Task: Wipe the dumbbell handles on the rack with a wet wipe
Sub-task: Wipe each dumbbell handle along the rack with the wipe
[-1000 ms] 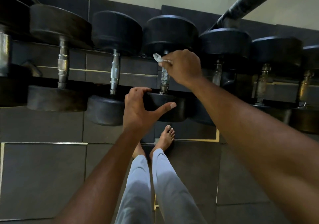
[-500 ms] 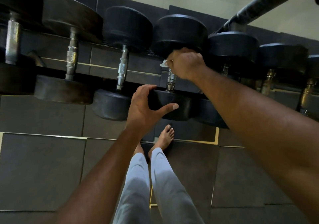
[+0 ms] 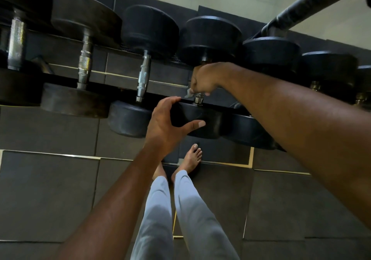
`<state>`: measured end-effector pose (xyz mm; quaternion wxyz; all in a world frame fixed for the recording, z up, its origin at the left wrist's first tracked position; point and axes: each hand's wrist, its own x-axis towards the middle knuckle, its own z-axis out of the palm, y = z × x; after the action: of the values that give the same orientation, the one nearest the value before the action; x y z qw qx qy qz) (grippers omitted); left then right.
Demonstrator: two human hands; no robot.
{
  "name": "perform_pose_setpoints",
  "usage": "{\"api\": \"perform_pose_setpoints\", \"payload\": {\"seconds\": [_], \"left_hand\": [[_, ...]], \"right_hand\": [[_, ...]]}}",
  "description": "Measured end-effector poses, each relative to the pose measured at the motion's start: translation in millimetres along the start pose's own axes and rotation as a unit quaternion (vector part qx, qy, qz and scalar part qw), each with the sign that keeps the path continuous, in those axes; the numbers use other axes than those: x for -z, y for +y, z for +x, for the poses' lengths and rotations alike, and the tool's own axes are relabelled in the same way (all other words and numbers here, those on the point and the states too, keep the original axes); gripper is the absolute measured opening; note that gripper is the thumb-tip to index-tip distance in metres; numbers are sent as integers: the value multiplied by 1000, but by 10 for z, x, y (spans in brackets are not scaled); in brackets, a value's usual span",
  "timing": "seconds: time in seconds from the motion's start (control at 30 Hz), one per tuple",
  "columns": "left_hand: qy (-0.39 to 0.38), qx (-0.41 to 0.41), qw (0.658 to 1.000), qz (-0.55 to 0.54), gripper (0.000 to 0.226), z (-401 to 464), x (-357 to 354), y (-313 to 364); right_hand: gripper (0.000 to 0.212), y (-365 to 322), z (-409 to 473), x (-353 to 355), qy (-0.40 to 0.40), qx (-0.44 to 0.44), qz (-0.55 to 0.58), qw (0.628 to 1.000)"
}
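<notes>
A row of black round-headed dumbbells lies across the rack (image 3: pixel 112 79), their steel handles running front to back. My right hand (image 3: pixel 202 81) is wrapped round the handle (image 3: pixel 198 99) of the middle dumbbell, near its front end, with a white wet wipe (image 3: pixel 188 93) poking out under the fingers. Most of that handle is hidden by the hand. My left hand (image 3: pixel 166 123) grips the same dumbbell's front head (image 3: pixel 200 119), fingers over its top edge and thumb stretched under it.
Neighbouring dumbbells with bare steel handles (image 3: pixel 143 75) (image 3: pixel 84 67) lie to the left, more to the right behind my forearm. A dark padded bar (image 3: pixel 297 7) slants overhead at upper right. My bare feet (image 3: pixel 192 157) stand on dark floor tiles below the rack.
My right hand with the wipe has slid along the handle from its far end toward the near head. My left hand has kept its grip on the front head.
</notes>
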<state>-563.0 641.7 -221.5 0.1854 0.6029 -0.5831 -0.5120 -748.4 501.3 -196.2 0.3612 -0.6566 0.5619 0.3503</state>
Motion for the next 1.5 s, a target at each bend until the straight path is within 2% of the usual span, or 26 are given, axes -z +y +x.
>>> {"api": "perform_pose_setpoints", "payload": {"seconds": [0.2, 0.3, 0.43, 0.53, 0.6, 0.67, 0.87, 1.0, 1.07, 1.13, 1.23, 1.5], "left_hand": [[1, 3, 1000, 2, 92, 1, 4, -2], [-2, 4, 1000, 5, 92, 1, 5, -3], [-2, 4, 1000, 6, 92, -2, 12, 12], [-3, 13, 1000, 6, 92, -3, 14, 35], [-1, 17, 1000, 8, 94, -7, 14, 57], [-2, 22, 1000, 16, 94, 0, 23, 78], [-14, 41, 998, 53, 97, 50, 74, 142], [7, 24, 995, 96, 89, 8, 39, 277], [27, -6, 993, 119, 77, -60, 2, 393], [40, -54, 989, 135, 65, -151, -67, 530], [29, -107, 983, 146, 55, -236, -250, 731], [8, -138, 983, 121, 37, -169, -1014, 1023]], "right_hand": [[37, -76, 88, -76, -46, 24, -59, 997], [30, -80, 71, -155, -62, 11, -24, 998], [26, -49, -31, -187, -42, 40, 4, 998], [21, 141, -131, -295, 0, 44, 126, 991], [16, 328, -224, -416, 42, 29, 238, 970], [21, 476, -359, -537, 88, 11, 319, 944], [23, 628, -668, -807, 234, -23, 435, 869], [13, 683, -869, -868, 244, -37, 609, 754], [13, 731, -1013, -866, 235, -36, 684, 690], [17, 823, -1148, -886, 243, -39, 724, 644], [23, 1041, -1294, -972, 264, -45, 735, 623], [14, 1737, -1410, -1365, 216, -59, 768, 600]]}}
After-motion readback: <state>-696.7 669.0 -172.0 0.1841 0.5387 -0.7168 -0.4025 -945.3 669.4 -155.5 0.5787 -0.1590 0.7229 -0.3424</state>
